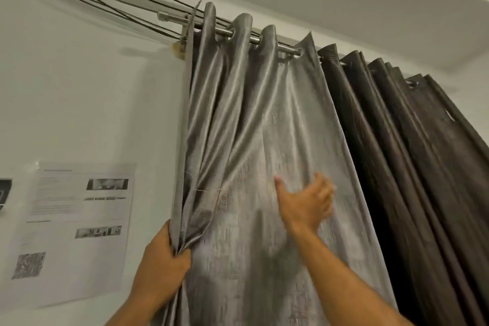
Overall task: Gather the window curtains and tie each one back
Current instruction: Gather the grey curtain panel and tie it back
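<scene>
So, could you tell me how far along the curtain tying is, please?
Early. The left hand grips the bunched left edge of the grey curtain, while the right hand reaches across its flat part, fingers spread. Most of it is not yet gathered, no tie shows, and the dark curtain is untouched.

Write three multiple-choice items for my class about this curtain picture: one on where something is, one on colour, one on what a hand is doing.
1. Where is the printed sheet?
A. On the wall left of the curtains
B. On the ceiling
C. Pinned to the dark curtain

2. What colour is the curtain being handled?
A. Red
B. Silver-grey
C. Yellow

3. What is the left hand doing?
A. Hanging free
B. Pointing at the rod
C. Gripping bunched fabric

Answers:
1 A: the printed sheet is stuck on the wall.
2 B: the silver-grey curtain hangs beside the dark curtain.
3 C: the left hand clutches gathered folds, while the right hand lies spread on the cloth.
</scene>
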Demonstrator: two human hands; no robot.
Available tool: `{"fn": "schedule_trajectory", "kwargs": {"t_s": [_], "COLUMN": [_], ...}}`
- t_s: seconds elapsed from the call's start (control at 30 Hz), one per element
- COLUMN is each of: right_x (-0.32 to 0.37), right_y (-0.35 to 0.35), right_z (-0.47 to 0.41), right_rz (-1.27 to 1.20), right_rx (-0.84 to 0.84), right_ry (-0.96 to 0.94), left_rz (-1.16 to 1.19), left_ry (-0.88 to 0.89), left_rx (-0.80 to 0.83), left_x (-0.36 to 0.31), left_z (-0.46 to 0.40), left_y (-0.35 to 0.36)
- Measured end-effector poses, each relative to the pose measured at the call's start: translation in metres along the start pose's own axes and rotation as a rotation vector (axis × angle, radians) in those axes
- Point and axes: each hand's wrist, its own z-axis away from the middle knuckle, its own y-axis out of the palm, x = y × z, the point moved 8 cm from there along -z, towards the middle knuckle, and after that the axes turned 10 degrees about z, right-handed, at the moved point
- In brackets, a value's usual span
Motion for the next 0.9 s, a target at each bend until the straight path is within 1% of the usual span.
{"fn": "schedule_trajectory", "kwargs": {"t_s": [0.07,0.1,0.13,0.2,0.3,0.37,0.43,0.53,0.6,0.67,0.7,0.77,0.9], "right_x": [-0.058,-0.08,-0.1,-0.122,-0.131,-0.122,-0.108,-0.08,-0.051,-0.026,-0.019,-0.018,-0.036], "right_y": [-0.004,-0.005,-0.002,0.008,0.033,0.046,0.055,0.065,0.064,0.063,0.061,0.058,0.044], "right_z": [-0.025,-0.032,-0.039,-0.048,-0.057,-0.062,-0.068,-0.076,-0.074,-0.076,-0.079,-0.093,-0.12], "right_rz": [0.025,0.019,0.012,-0.015,-0.203,-0.286,-0.304,-0.291,-0.368,-0.434,-0.446,-0.473,-0.503], "right_rx": [0.103,0.16,0.22,0.328,0.515,0.613,0.628,0.575,0.581,0.631,0.631,0.61,0.597], "right_ry": [0.341,0.445,0.498,0.525,0.47,0.339,0.165,-0.124,-0.27,-0.375,-0.386,-0.336,-0.23], "left_rz": [0.014,0.008,0.002,0.003,-0.029,-0.034,-0.018,-0.008,-0.024,-0.05,-0.057,-0.087,-0.111], "left_ry": [0.005,0.011,0.018,0.025,-0.007,-0.017,-0.002,0.033,0.043,0.068,0.087,0.115,0.099], "left_rx": [0.035,0.054,0.072,0.099,0.131,0.164,0.19,0.219,0.265,0.303,0.318,0.349,0.379], "left_x": [-0.003,-0.004,-0.004,-0.003,-0.006,-0.01,-0.016,-0.031,-0.043,-0.059,-0.068,-0.083,-0.099], "left_z": [0.002,0.003,0.002,-0.001,-0.006,-0.012,-0.018,-0.027,-0.03,-0.036,-0.039,-0.045,-0.055], "left_y": [0.014,0.022,0.03,0.05,0.085,0.115,0.144,0.185,0.209,0.228,0.237,0.25,0.277]}}
